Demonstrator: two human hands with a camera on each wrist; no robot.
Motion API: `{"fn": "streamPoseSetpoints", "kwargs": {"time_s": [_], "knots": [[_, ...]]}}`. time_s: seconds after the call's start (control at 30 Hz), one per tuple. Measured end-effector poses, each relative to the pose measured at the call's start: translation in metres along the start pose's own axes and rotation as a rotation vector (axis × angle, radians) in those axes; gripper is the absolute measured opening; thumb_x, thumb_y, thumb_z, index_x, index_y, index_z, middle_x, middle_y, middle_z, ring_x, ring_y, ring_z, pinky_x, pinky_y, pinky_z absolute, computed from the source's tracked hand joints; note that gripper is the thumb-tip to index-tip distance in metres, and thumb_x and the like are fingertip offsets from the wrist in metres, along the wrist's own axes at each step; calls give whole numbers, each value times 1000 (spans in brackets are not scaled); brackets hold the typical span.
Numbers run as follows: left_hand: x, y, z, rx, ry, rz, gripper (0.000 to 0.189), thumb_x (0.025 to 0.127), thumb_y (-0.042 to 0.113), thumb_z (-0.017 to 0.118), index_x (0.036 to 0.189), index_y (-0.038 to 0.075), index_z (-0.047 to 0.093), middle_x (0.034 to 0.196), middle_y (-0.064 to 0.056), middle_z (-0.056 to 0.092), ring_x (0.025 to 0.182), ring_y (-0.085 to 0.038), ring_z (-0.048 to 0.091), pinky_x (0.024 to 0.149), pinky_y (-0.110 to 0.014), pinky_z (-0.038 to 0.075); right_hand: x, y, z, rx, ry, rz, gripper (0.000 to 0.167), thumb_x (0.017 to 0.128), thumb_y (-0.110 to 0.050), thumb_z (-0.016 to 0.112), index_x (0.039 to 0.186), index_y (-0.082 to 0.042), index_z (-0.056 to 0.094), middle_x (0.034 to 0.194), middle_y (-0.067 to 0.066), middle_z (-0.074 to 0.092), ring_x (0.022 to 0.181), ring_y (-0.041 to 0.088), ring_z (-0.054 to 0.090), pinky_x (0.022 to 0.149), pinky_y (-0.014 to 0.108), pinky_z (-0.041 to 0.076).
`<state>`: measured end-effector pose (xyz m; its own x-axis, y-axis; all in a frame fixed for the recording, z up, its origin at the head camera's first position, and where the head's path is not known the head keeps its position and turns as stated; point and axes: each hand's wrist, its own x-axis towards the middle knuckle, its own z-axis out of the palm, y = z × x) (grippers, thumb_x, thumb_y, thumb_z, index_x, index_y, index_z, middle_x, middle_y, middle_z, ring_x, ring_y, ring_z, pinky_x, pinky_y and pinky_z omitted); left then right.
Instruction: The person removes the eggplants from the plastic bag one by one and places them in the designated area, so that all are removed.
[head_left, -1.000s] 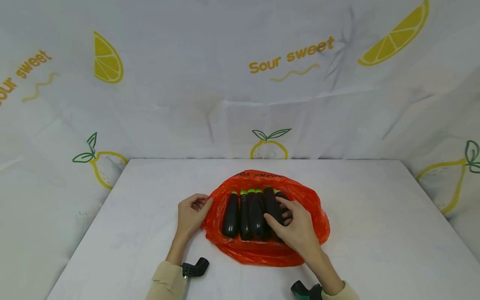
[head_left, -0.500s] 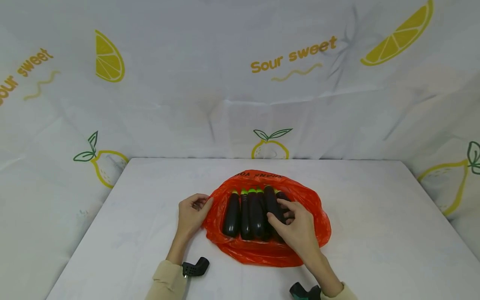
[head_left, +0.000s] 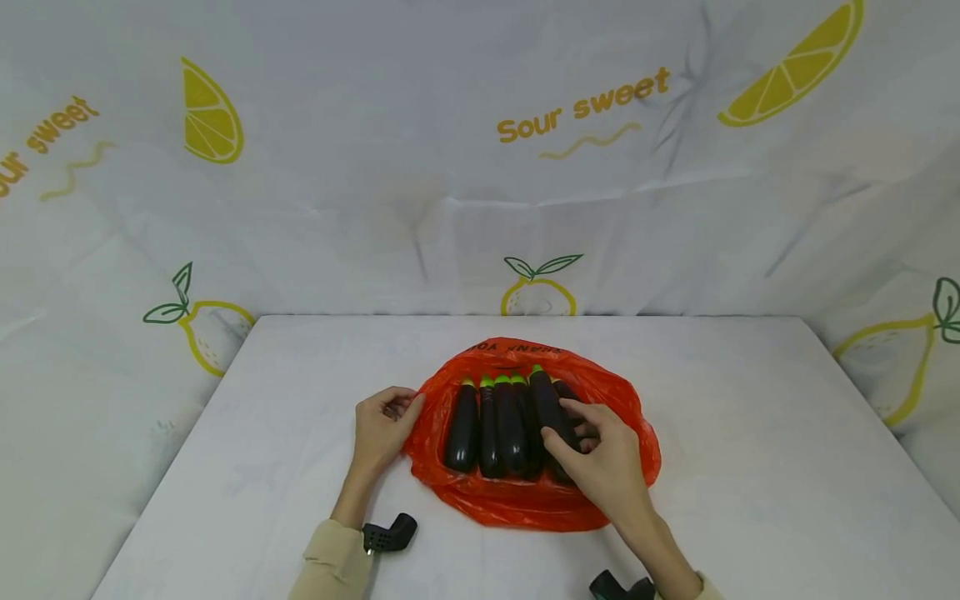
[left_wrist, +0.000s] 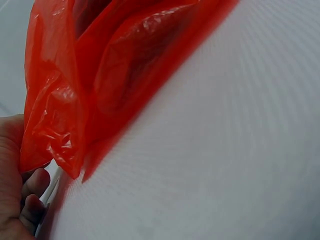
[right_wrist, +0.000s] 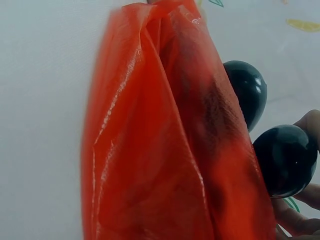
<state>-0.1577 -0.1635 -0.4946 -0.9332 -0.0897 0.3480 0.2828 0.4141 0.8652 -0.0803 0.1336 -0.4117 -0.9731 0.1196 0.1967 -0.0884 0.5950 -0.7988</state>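
Observation:
A red plastic bag [head_left: 517,510] lies spread open on the table, with several dark eggplants [head_left: 462,433] side by side in it, their green tops facing away. At the bag's left edge, my left hand [head_left: 381,429] pinches the film between thumb and fingers; the left wrist view shows the crumpled red film [left_wrist: 55,115] beside the fingers [left_wrist: 35,185]. My right hand [head_left: 613,458] grips an eggplant [head_left: 547,398] on the right of the row, thumb on its left side. Its rounded, glossy end [right_wrist: 285,161] shows past the bag's rim in the right wrist view.
The white table [head_left: 750,458] stretches to both sides of the bag. Behind it hangs a white cloth [head_left: 360,167] printed with lemons and lettering. Black wrist devices [head_left: 390,533] sit on both of the person's forearms, below beige sleeves [head_left: 333,562].
My right hand has shifted slightly rightward with the eggplant, whose green top now shows higher, above the others. The left hand keeps its place on the bag's edge.

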Motion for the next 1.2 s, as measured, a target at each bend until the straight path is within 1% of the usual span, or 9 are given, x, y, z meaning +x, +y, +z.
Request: {"fn": "streamPoseSetpoints", "kwargs": {"time_s": [0.27,0.43,0.5,0.63,0.73,0.83,0.97,1.07,1.2], "knots": [[-1,4,1,12,11,-16,5,90,12,78,90,8,77,75,-8,68,68,-7,53,63,-14,46,-4,-3,-6,12,18,-39,41,81,-10,84,120,-5,73,100,10,70,81,18,60,68,18,54],[-1,6,4,34,39,-9,5,89,4,76,89,-2,75,73,-15,67,66,-6,51,62,-13,43,-5,-2,-12,18,51,-82,41,81,-8,84,120,-5,74,99,10,70,80,16,58,67,18,54],[-1,5,4,36,44,-3,7,89,3,75,88,-4,74,72,-16,66,65,-6,50,61,-13,42,-4,-1,-15,14,69,-96,41,80,-7,84,120,-5,74,99,10,70,80,15,58,67,18,54],[-1,6,3,29,30,3,6,90,6,76,89,0,76,73,-12,67,66,-6,51,62,-12,43,-5,1,-21,8,94,-105,41,81,-7,84,120,-5,73,100,10,70,79,14,58,66,18,55],[-1,5,1,7,14,11,4,90,10,77,89,6,77,74,-9,68,67,-7,53,62,-13,44,-4,3,-25,7,114,-111,41,81,-7,83,121,-4,73,101,11,70,80,12,58,67,19,56],[-1,2,0,-17,1,19,5,91,13,77,89,9,78,75,-7,69,68,-9,54,63,-15,45,-2,7,-30,5,141,-116,40,81,-6,83,120,-4,73,101,11,70,80,7,59,68,18,55],[-1,0,0,-20,-3,20,5,92,14,76,89,10,78,74,-7,69,68,-9,54,63,-15,46,0,12,-36,9,173,-116,39,82,-6,82,119,-3,74,102,12,71,81,0,57,69,11,52],[-1,0,0,-18,-1,20,5,92,13,76,89,9,78,74,-7,69,68,-8,54,63,-15,46,3,15,-41,14,196,-105,39,82,-5,82,120,-2,73,105,15,71,83,-4,55,71,5,49],[0,2,1,-18,1,20,4,91,13,76,89,9,77,74,-7,68,68,-8,54,63,-15,45,6,20,-48,10,226,-97,40,82,-4,81,121,-1,73,108,18,71,84,-8,53,72,0,45]]}}
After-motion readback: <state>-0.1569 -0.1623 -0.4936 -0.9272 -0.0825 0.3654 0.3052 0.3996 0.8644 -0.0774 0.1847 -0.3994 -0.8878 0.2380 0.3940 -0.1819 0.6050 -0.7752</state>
